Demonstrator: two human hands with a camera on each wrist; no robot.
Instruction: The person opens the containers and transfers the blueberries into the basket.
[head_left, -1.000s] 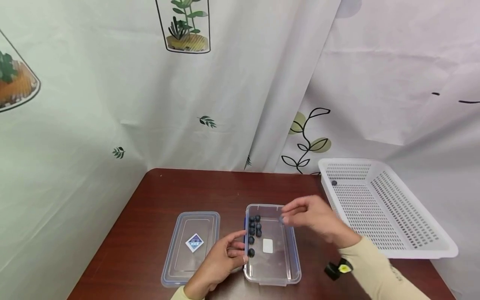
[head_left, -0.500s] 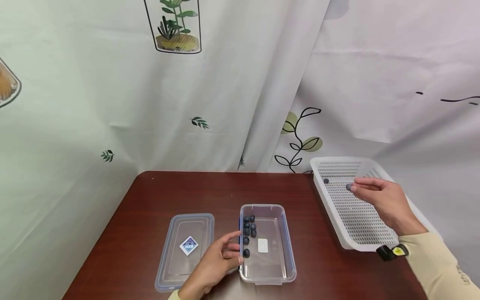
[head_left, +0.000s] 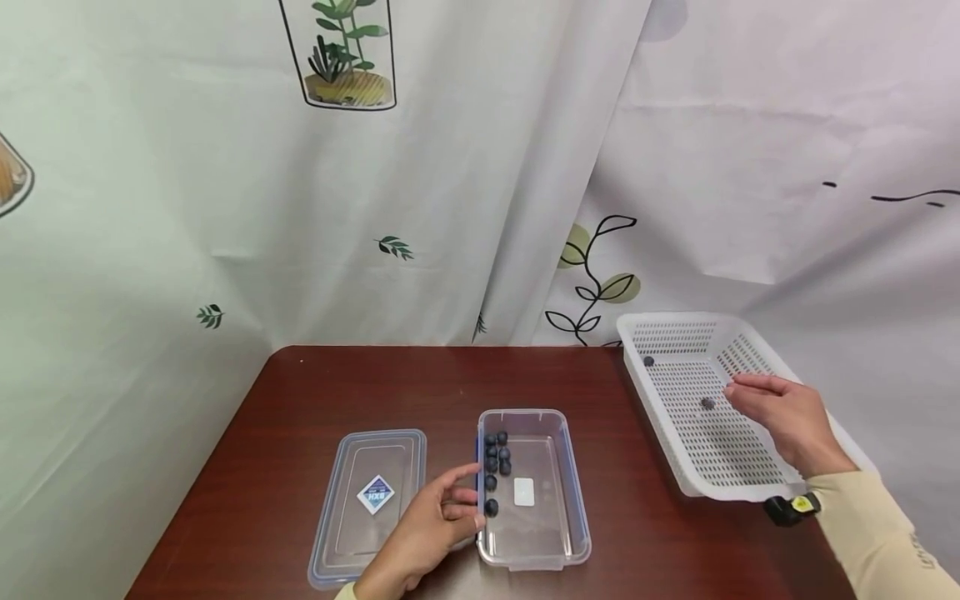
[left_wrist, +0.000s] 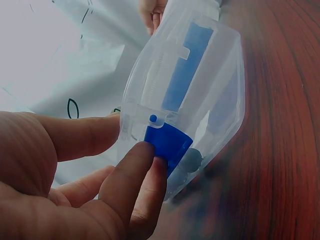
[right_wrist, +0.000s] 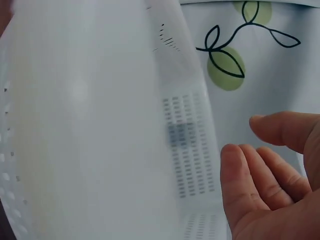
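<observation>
Right hand [head_left: 787, 417] over the white basket [head_left: 750, 479], fingers [head_left: 750, 385] loosely spread and holding nothing, one berry [head_left: 707, 403] lying free on the perforated floor just beside the fingertips, a second berry [head_left: 648, 361] farther off toward the far left corner of the basket. From the right wrist view only a blurred dark spot [right_wrist: 179, 133] behind the basket wall, just off the fingertips [right_wrist: 237, 160]. Basket long axis running away from the fingers toward the curtain [head_left: 450, 167], its right side hanging past the bench [head_left: 375, 383] edge; raised walls all round, open above. Left hand [head_left: 427, 529] at the left rim of the clear box [head_left: 558, 500], thumb and fingers [left_wrist: 135, 170] pinching its blue clip [left_wrist: 167, 142]. Remaining berries [head_left: 495, 462] lined up inside along the box's left wall, right beside those fingers; rest of the box floor bare except for a white label [head_left: 522, 492]. Box long axis pointing away toward the curtain, parallel to the lid [head_left: 371, 500] lying flat just left of the hand, label up. Bare bench between box and basket, nothing standing across that stretch; more open bench beyond the box toward the curtain. Small black and yellow device [head_left: 791, 507] below the right wrist, near the basket's near edge. Curtain close behind bench and basket on the far side.
</observation>
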